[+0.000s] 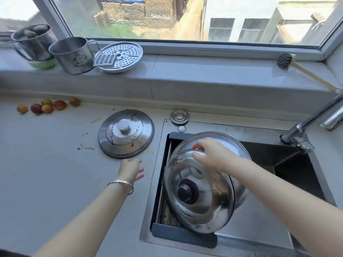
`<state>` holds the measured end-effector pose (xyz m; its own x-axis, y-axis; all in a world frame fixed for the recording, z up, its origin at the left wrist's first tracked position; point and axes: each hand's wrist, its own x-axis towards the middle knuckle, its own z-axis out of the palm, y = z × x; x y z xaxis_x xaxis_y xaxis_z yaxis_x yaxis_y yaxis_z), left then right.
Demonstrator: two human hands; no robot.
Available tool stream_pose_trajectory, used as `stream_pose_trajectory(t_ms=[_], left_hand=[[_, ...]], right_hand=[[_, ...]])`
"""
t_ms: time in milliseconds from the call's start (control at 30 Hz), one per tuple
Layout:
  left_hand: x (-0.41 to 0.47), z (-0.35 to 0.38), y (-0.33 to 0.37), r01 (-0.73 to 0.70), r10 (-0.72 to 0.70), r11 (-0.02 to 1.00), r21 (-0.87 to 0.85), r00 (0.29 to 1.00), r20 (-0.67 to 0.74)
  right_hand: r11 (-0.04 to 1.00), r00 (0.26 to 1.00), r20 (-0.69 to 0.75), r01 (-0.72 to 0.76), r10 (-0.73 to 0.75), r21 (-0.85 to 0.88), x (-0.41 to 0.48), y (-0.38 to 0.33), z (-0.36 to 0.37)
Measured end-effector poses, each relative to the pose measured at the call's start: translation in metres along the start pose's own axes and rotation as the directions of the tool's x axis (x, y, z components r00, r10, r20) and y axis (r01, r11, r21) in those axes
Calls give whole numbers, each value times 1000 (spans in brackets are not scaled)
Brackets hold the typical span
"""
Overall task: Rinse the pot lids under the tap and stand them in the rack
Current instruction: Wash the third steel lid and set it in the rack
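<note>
Our right hand [209, 154] pinches the racked lid [200, 191] (seat it firmly first); the open left hand [130, 169] should take the dirty lid [126, 133].

The pale worktop [46, 164] ran below the window, with the sink [250, 129] sunk into its right end. A steel pot lid [126, 133], spattered with food, lay knob up just beside the sink's left rim. Small fruits [46, 106] sat along the back edge toward the left. Scraps [86, 148] lay left of the lid, and a round metal cap [179, 116] rested behind the sink's back left corner.
</note>
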<state>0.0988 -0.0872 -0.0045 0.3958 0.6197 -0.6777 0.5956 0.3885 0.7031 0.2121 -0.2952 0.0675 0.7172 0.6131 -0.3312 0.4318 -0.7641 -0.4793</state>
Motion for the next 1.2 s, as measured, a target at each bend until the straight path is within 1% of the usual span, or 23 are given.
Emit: stream_pose_trajectory(t_ms=[100, 167, 233, 300, 333, 367, 400, 433, 467, 500, 533, 600, 633, 667, 767, 800, 867, 900, 1000, 1067, 1100, 1133, 1200], left_hand=[[39, -8, 19, 121, -142, 972, -200, 985, -95], [65, -14, 24, 169, -207, 961, -218, 964, -167], [87, -15, 26, 166, -221, 967, -195, 927, -302], [94, -13, 31, 159, -199, 979, -126, 878, -436], [95, -12, 35, 134, -122, 991, -13, 849, -514], [96, -11, 38, 75, 27, 984, 161, 834, -552], [100, -10, 41, -21, 223, 934, 358, 817, -532], [107, -11, 43, -126, 403, 840, 528, 797, -451], [115, -12, 49, -204, 523, 731, 651, 780, -344], [123, -13, 55, -244, 575, 635, 733, 782, -238], [132, -14, 61, -267, 585, 558, 785, 798, -145], [145, -13, 75, -313, 546, 444, 839, 837, 23], [150, -12, 78, -330, 543, 391, 859, 837, 75], [154, -12, 80, -319, 540, 351, 880, 837, 88], [147, -11, 84, -249, 504, 300, 921, 861, 68], [139, -9, 85, -246, 484, 277, 929, 871, 86], [117, -5, 85, -287, 483, 235, 929, 863, 145], [104, -4, 85, -317, 505, 247, 916, 849, 158], [56, -2, 95, -395, 591, 365, 843, 798, 118], [17, 1, 102, -485, 671, 365, 795, 729, 137], [-4, 4, 105, -535, 701, 349, 770, 694, 164], [-26, 8, 106, -583, 722, 336, 740, 663, 196], [-71, 19, 106, -669, 742, 317, 672, 616, 264]], right_hand=[[1000, 999, 30, 23, -22, -16, 15, -11, 0], [999, 999, 39, 31, -31, -15, 20, -12, 3], [1000, 998, 56, 27, -27, -12, 24, -11, 8], [999, 997, 71, 30, -29, -12, 27, -8, 11], [999, 997, 73, 32, -31, -7, 29, -7, 12], [999, 997, 73, 34, -34, 3, 31, -7, 12], [999, 997, 75, 34, -35, 11, 33, -6, 12], [999, 996, 77, 37, -38, 18, 36, -6, 12], [999, 996, 83, 38, -40, 21, 39, -6, 11], [999, 996, 83, 41, -43, 23, 43, -6, 11], [999, 996, 84, 40, -42, 25, 46, -6, 11], [999, 996, 84, 34, -37, 38, 52, -5, 12], [998, 996, 86, 34, -38, 44, 53, -5, 13], [998, 995, 89, 33, -37, 49, 54, -4, 13], [997, 995, 82, 48, -53, 65, 54, -2, 15], [996, 995, 78, 53, -59, 68, 53, -1, 14], [994, 996, 61, 61, -66, 86, 51, 1, 11], [993, 997, 42, 60, -65, 104, 49, 2, 9], [979, 998, -64, 21, -8, 201, 40, -1, -5], [950, 989, -113, -59, 98, 306, 31, -4, -18], [907, 981, -99, -115, 169, 406, 26, -5, -25], [826, 971, -69, -157, 229, 542, 20, -6, -33], [591, 962, 21, -185, 273, 785, 7, -5, -51]])
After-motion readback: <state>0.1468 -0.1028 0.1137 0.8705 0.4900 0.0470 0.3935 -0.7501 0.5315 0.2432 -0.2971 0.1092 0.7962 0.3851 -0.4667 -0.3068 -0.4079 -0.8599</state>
